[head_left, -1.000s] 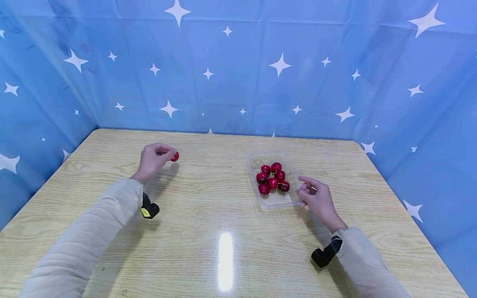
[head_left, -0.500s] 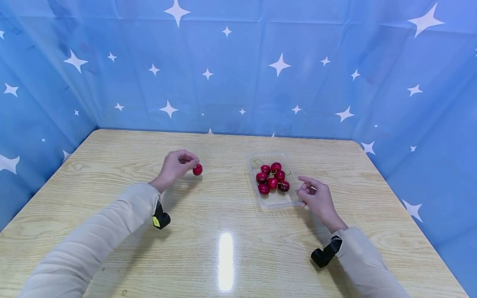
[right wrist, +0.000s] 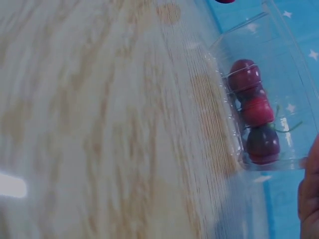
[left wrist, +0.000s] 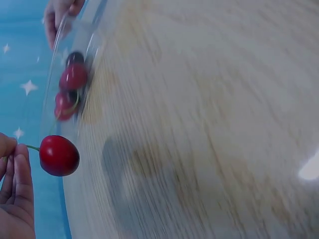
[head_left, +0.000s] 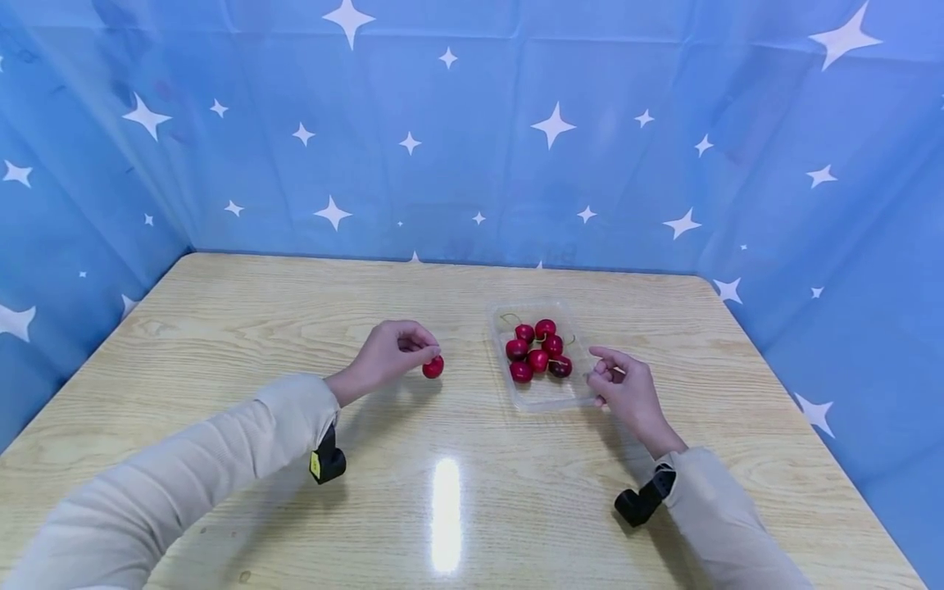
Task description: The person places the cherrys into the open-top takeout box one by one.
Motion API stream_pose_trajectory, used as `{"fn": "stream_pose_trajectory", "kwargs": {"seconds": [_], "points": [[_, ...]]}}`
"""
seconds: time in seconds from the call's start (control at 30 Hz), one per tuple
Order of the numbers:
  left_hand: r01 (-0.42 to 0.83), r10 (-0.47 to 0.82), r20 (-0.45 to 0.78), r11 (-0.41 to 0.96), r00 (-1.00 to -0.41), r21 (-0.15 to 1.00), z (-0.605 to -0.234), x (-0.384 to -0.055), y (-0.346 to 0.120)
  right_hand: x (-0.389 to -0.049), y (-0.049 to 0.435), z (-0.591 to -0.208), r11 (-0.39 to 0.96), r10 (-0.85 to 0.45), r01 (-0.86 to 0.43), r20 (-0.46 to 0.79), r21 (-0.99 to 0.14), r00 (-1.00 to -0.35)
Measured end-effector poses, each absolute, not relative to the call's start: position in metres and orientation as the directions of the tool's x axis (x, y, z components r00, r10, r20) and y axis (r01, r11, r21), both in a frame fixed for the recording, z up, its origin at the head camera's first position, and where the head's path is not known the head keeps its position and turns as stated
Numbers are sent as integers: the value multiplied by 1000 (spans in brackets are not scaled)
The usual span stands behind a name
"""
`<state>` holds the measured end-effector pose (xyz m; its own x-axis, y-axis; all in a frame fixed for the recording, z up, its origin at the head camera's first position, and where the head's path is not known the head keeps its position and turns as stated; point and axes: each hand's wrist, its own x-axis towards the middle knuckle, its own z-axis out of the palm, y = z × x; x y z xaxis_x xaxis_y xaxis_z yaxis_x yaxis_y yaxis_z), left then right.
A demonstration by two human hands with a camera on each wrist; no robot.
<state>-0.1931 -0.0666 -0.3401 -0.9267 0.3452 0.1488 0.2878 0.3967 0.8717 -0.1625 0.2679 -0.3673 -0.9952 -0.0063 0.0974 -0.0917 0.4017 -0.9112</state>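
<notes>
My left hand pinches a red cherry by its green stem, between thumb and fingertips. The fruit hangs over the table, its shadow below, to the left of a clear plastic container. Inside that container several dark red cherries lie bunched together, some with stems showing. At the container's right side, my right hand holds the rim between thumb and fingers. The right wrist view shows part of this hand at the container's edge.
The wooden table has a bright light reflection near its front. A blue curtain with white stars stands behind it and along both sides. Each wrist wears a black camera, the left one marked with yellow.
My left hand has carried the cherry to the right and nearer to me, closer to the container. The right hand and the container have stayed in place.
</notes>
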Motion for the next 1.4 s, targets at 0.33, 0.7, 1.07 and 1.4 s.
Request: {"fn": "stream_pose_trajectory", "kwargs": {"seconds": [0.33, 0.7, 1.07, 1.4], "points": [[363, 473, 163, 369, -866, 856, -323, -187, -40, -161, 266, -364, 404, -1, -83, 90, -911, -996], [458, 599, 183, 347, -780, 818, -300, -186, 0, -162, 267, -365, 381, 6, -62, 70, -923, -998], [501, 646, 181, 353, -742, 791, -288, -198, 39, -160, 267, -365, 398, -3, -80, 86, -914, -996], [482, 621, 168, 379, -765, 790, -295, -216, 59, -160, 267, -364, 388, 12, -73, 84, -919, -996]]}}
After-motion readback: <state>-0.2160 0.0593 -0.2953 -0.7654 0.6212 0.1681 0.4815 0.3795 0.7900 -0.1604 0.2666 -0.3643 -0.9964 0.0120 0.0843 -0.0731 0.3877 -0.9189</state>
